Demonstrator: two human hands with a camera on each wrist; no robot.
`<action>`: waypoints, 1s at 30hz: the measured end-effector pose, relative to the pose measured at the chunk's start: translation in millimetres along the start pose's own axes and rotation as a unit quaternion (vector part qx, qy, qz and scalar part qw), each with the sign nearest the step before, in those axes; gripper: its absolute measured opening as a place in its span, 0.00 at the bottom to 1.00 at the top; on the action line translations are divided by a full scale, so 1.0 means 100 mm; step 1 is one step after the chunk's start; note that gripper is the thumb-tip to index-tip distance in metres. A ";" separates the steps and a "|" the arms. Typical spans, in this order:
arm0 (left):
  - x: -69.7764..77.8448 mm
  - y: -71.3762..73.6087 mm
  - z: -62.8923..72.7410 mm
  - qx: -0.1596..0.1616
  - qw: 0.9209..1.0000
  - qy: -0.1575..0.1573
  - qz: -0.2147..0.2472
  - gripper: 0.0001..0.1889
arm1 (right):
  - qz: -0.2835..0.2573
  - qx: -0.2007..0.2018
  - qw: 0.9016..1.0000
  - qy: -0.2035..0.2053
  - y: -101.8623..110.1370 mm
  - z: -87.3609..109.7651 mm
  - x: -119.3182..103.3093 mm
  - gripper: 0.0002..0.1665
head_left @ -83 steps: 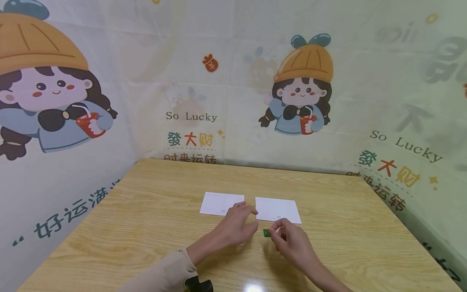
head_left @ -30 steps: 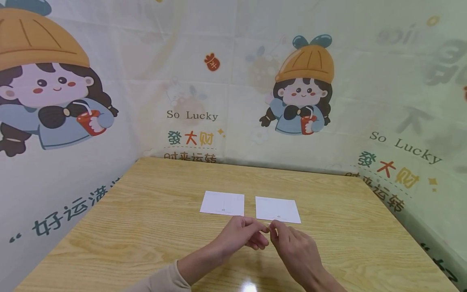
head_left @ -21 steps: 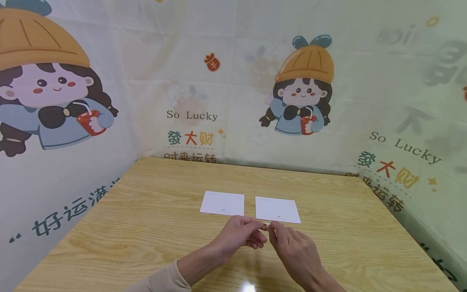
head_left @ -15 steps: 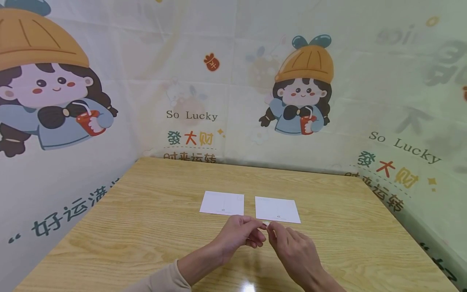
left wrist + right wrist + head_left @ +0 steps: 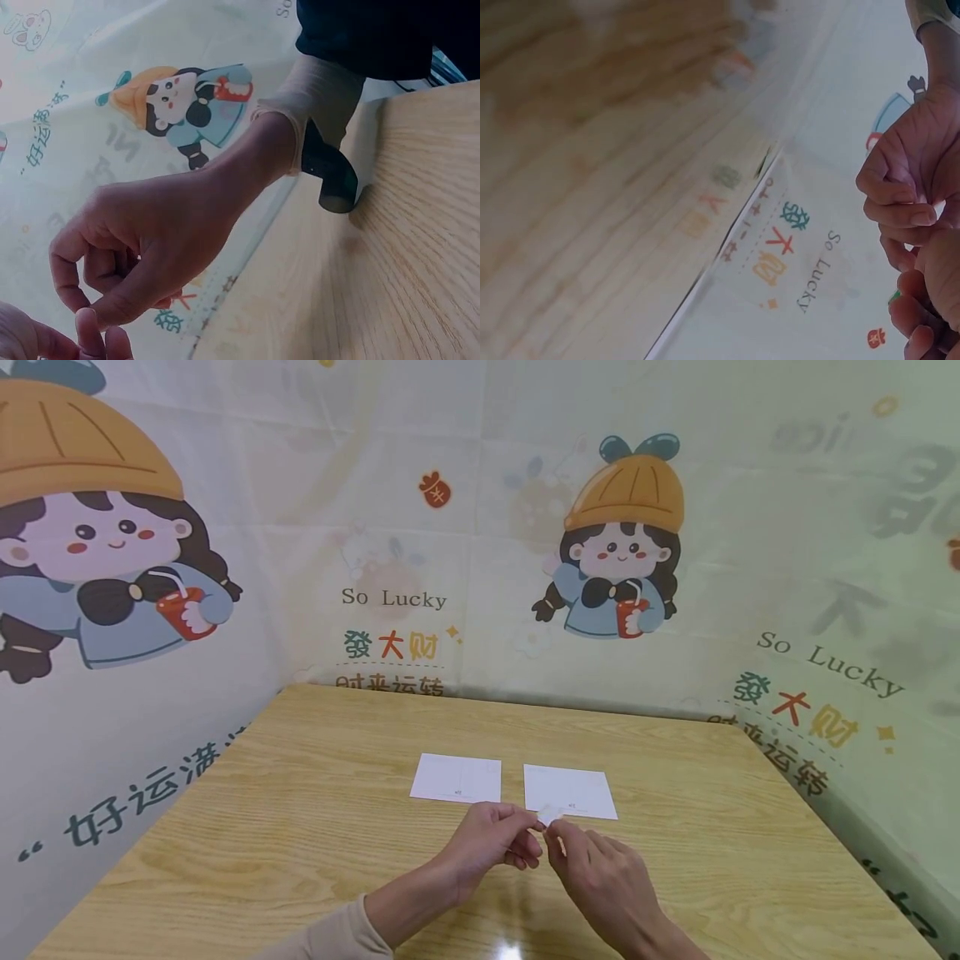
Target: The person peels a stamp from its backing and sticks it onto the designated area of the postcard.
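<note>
Both hands meet above the table, just in front of two white cards [image 5: 456, 777] that look like postcards lying face down. Between the fingertips is a small, thin, whitish sticker-like piece [image 5: 550, 814]. My left hand [image 5: 491, 843] pinches it from the left with thumb and index finger, its other fingers curled beneath. My right hand [image 5: 600, 868] pinches it from the right. In the left wrist view the fingertips of both hands touch and hide the piece. A speck of green [image 5: 894, 297] shows by the right fingers in the right wrist view.
The wooden table [image 5: 300, 777] backs onto a printed cloth [image 5: 487, 568] with cartoon figures, which also hangs at both sides. The right-hand card [image 5: 570, 785] lies just beyond the fingertips. A dark band-like device [image 5: 330, 176] sits at the left wrist.
Earlier the right hand alone held a small green piece while the left hand reached near the cards. The hands then came together, and more of the whitish piece has emerged between the fingertips.
</note>
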State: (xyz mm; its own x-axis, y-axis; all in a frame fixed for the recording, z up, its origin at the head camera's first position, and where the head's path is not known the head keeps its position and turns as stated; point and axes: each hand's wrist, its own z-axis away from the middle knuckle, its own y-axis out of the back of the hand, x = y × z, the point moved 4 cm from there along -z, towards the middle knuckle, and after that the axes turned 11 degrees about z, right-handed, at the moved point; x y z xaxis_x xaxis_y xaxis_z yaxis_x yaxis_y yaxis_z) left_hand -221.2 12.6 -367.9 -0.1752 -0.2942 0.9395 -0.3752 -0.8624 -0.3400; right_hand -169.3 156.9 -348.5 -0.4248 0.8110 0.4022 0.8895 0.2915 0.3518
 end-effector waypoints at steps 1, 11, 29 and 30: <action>0.00 0.01 0.00 0.000 1.000 -0.005 -0.006 0.12 | 0.001 0.004 1.000 0.000 0.00 0.00 0.00 0.19; -0.01 0.05 0.01 -0.008 0.997 -0.045 -0.065 0.12 | -0.089 -0.025 0.993 -0.077 -0.01 0.09 0.05 0.22; 0.02 0.02 0.08 -0.048 0.991 -0.068 -0.103 0.10 | -0.113 -0.029 0.990 -0.080 0.00 0.14 0.06 0.21; 0.02 0.02 0.08 -0.048 0.991 -0.068 -0.103 0.10 | -0.114 -0.028 0.990 -0.079 0.00 0.14 0.06 0.21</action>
State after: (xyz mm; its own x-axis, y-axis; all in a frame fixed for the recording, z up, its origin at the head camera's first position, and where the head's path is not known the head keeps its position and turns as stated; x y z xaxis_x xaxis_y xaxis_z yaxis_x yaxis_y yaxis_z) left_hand -215.3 7.3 -366.7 0.0364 -0.1738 0.9841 -0.4758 -0.8690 -0.1359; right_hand -169.7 169.1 -358.0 -0.5777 0.7980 0.1716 0.7612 0.4508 0.4663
